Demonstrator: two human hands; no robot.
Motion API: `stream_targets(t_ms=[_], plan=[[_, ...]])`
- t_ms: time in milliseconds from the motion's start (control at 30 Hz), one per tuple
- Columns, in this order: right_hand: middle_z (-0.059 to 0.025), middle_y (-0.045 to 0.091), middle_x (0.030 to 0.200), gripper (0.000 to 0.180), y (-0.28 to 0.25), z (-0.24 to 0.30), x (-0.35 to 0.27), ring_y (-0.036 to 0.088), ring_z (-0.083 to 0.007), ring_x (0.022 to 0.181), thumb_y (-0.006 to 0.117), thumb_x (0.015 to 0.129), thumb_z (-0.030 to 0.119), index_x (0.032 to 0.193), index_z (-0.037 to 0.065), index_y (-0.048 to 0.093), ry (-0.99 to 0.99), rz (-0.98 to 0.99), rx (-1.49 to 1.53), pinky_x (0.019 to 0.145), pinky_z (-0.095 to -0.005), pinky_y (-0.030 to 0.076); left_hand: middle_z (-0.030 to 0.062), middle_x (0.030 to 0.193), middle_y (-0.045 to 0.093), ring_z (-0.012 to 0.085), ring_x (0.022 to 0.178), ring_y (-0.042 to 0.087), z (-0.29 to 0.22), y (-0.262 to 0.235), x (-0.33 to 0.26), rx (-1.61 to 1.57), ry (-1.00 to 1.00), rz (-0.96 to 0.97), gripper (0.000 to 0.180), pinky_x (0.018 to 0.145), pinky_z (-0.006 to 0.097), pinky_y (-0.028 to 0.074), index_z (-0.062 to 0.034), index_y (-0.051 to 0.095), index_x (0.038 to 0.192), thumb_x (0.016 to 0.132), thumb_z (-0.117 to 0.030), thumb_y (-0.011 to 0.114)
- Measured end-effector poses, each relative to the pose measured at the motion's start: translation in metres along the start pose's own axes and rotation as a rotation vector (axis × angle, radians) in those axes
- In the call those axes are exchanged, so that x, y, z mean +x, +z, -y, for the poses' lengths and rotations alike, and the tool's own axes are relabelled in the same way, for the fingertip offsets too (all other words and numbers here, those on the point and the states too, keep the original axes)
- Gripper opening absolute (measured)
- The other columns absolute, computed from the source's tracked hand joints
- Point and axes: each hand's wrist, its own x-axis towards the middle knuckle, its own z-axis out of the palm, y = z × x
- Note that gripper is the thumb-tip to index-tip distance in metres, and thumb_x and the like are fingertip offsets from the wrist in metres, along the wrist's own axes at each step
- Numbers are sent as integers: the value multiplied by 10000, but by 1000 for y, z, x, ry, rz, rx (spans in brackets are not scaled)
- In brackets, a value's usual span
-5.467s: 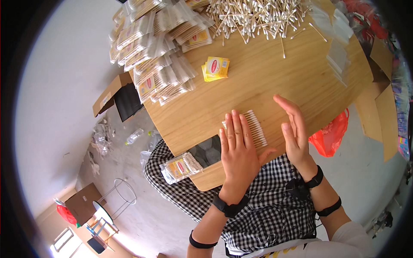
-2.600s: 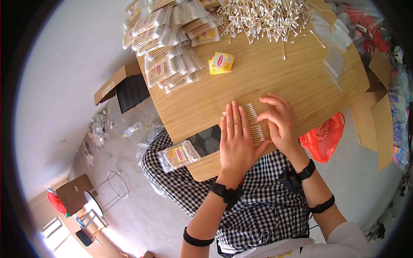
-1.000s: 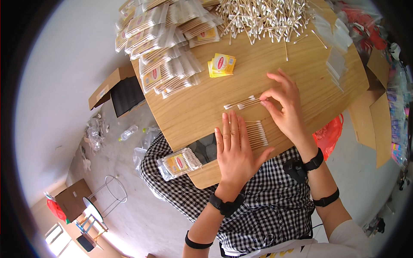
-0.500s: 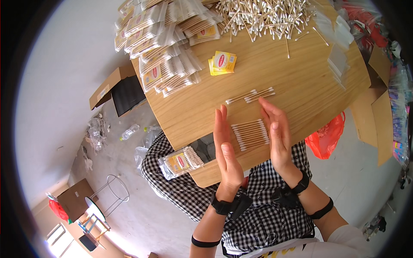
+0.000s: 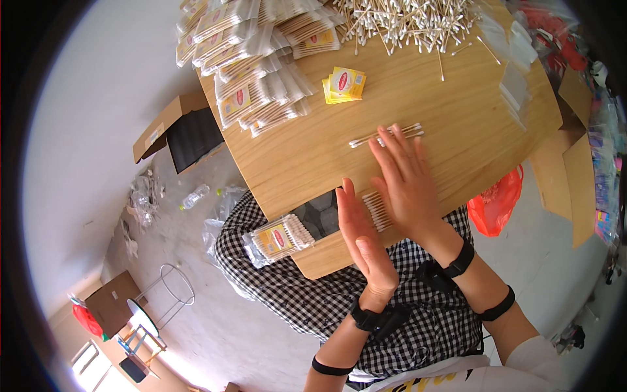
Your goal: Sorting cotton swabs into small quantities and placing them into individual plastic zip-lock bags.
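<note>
A flat row of cotton swabs (image 5: 377, 210) lies on the round wooden table (image 5: 457, 111) near its front edge. My right hand (image 5: 406, 183) lies flat, palm down, over most of that row, fingers spread. My left hand (image 5: 361, 240) stands on its edge just left of the row, fingers straight, touching or nearly touching the swab ends. A few loose swabs (image 5: 385, 134) lie in a line just beyond my right fingertips. Neither hand grips anything.
A big heap of loose swabs (image 5: 405, 23) covers the table's far side. Several filled clear packets (image 5: 261, 65) are stacked at the far left, yellow paper labels (image 5: 345, 85) beside them. One filled packet (image 5: 277, 238) rests on my lap. Empty bags (image 5: 516, 65) lie right; a cardboard box (image 5: 176, 130) stands on the floor.
My right hand has turned from edge-on to flat over the swab row. My left hand has stayed upright at the row's left side. The few stray swabs stay beyond.
</note>
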Motion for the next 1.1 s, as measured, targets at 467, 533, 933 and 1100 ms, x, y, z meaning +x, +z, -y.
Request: stream_targets(t_ms=[467, 533, 933, 1100], plan=[[-147, 372, 1505, 581, 14, 3, -2, 296, -296, 1431, 500, 864, 81, 1428, -3, 390, -197, 79, -122, 1169, -463, 250, 219, 1543, 267, 314, 1456, 214, -18, -27, 15, -57, 190, -89, 647, 1201, 431, 136, 6, 229, 1494, 1034, -437, 333], [-149, 373, 1502, 582, 13, 1, 0, 296, -298, 1430, 495, 860, 60, 1428, -7, 387, -187, 74, -99, 1171, -461, 252, 199, 1479, 394, 294, 1404, 333, -47, -56, 32, 197, 369, -233, 535, 1176, 412, 217, 9, 338, 1449, 1044, -341, 360], [-188, 361, 1497, 558, 48, 62, 27, 304, -305, 1423, 444, 865, -32, 1419, -42, 374, -254, 62, -77, 1166, -446, 277, 131, 592, 579, 302, 494, 535, -52, -128, 75, 1194, 32, -341, 385, 477, 411, 398, -17, 615, 708, 973, -289, 552], [-201, 355, 1498, 564, 52, 64, 27, 300, -311, 1425, 465, 862, -19, 1417, -60, 367, -262, 87, -78, 1167, -459, 270, 92, 513, 499, 168, 442, 422, -45, -135, 79, 983, -89, -277, 427, 455, 340, 346, 29, 645, 744, 1001, -293, 534]])
